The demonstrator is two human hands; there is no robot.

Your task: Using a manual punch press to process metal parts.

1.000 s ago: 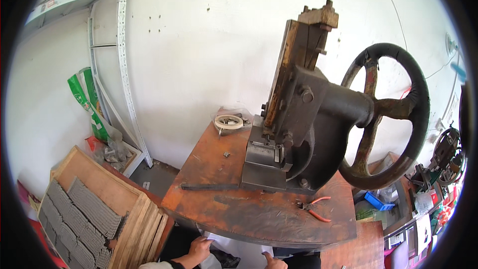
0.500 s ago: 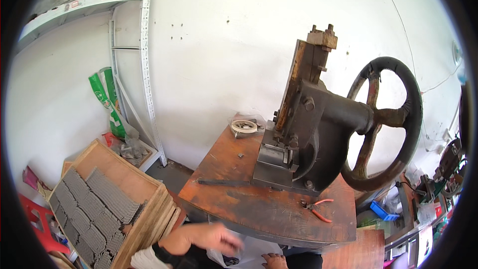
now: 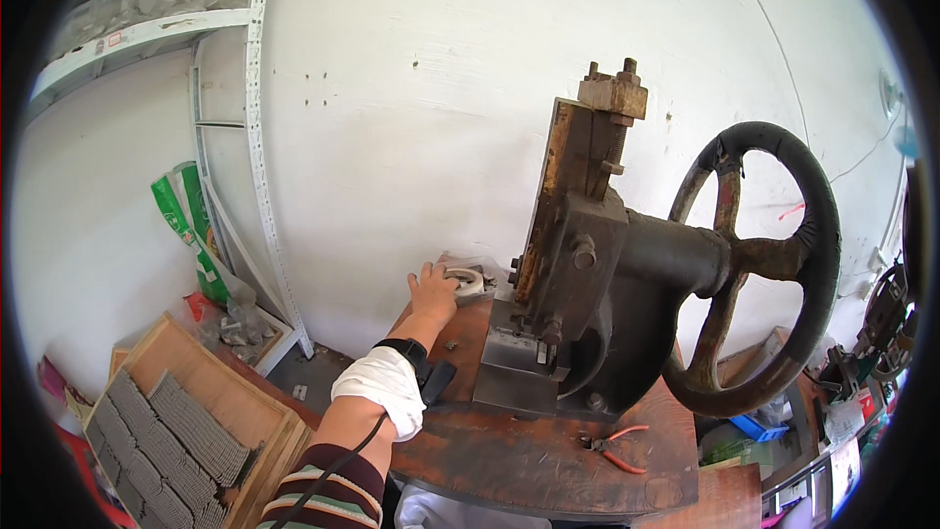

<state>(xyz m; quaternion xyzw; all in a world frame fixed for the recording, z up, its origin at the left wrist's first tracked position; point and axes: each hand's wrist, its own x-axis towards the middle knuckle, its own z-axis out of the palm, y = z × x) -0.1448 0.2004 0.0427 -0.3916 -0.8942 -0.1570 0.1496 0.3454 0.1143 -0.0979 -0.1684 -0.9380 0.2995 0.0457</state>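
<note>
My left hand [image 3: 432,293] reaches to the far left corner of the wooden worktable, fingers spread and slightly bent. Its fingertips are at the edge of a cream-white ring, like a roll of tape [image 3: 468,281], which lies in clear plastic with small dark pieces. Whether they touch it cannot be told. A watch-like black strap and a white cuff wrap my left wrist. My right hand is out of view. Beside my left hand a small metal piece [image 3: 451,345] lies on the tabletop. Right of it stands a hand-wheel press [image 3: 587,264].
Red-handled pliers [image 3: 617,448] lie on the worktable [image 3: 548,475] before the press. The large handwheel [image 3: 818,264] juts out at right. At lower left, a wooden tray [image 3: 259,416] holds rows of grey metal pieces. A white bag [image 3: 460,511] hangs below the table's front edge.
My left hand has moved from the white bag at the table's front up to the far left corner by the ring. My right hand has left the view. The view has shifted slightly.
</note>
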